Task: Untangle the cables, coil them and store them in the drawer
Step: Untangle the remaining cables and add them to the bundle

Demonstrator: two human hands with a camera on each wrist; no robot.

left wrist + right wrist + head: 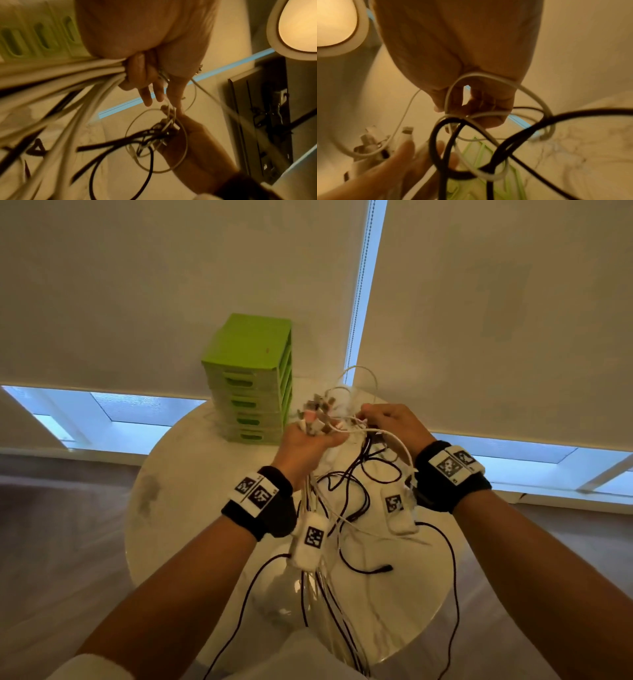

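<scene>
My left hand grips a bunch of white cables above the round white table, their plug ends sticking up past the fingers. In the left wrist view the left hand closes round the white strands. My right hand, close to the right, pinches a white cable in a knot of white and black cables. Black cables hang in loops below both hands. A green drawer unit with all its drawers closed stands behind the left hand.
Window blinds hang just behind the table, with a bead chain between them. One black cable trails over the table's right edge. A black plug lies on the table in front. Grey floor surrounds the table.
</scene>
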